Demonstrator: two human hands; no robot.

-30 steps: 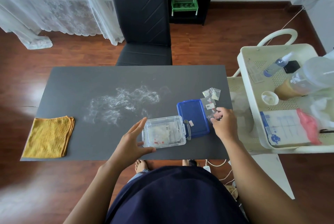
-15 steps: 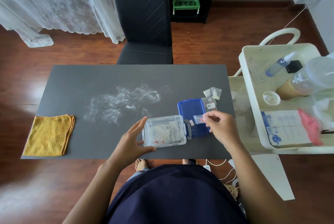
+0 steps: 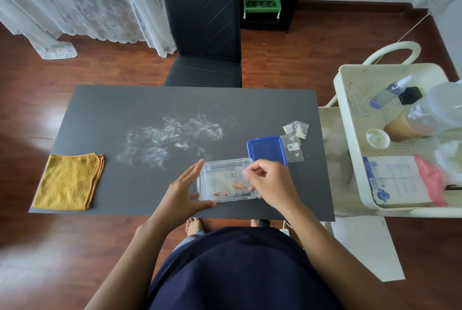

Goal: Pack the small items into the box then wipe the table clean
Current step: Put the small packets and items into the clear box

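Observation:
A clear plastic box (image 3: 225,163) stands near the front edge of the dark grey table (image 3: 125,109), with small clear packets lying inside. My left hand (image 3: 186,192) braces its left wall with straight fingers and thumb. My right hand (image 3: 271,184) hovers over the box's right end and pinches a small clear packet (image 3: 246,179). The blue lid (image 3: 266,149) lies just behind the box. A few more small packets (image 3: 295,139) lie on the table to the right of the lid. A folded yellow cloth (image 3: 70,182) rests at the front left corner.
White powdery smears (image 3: 170,139) cover the table's middle. A cream cart (image 3: 350,149) with bottles, a small bowl and a booklet stands right of the table. A black chair (image 3: 202,34) stands behind the far edge.
My right hand picked a packet up from the table beside the lid and carried it left over the open box. My left hand stayed on the box.

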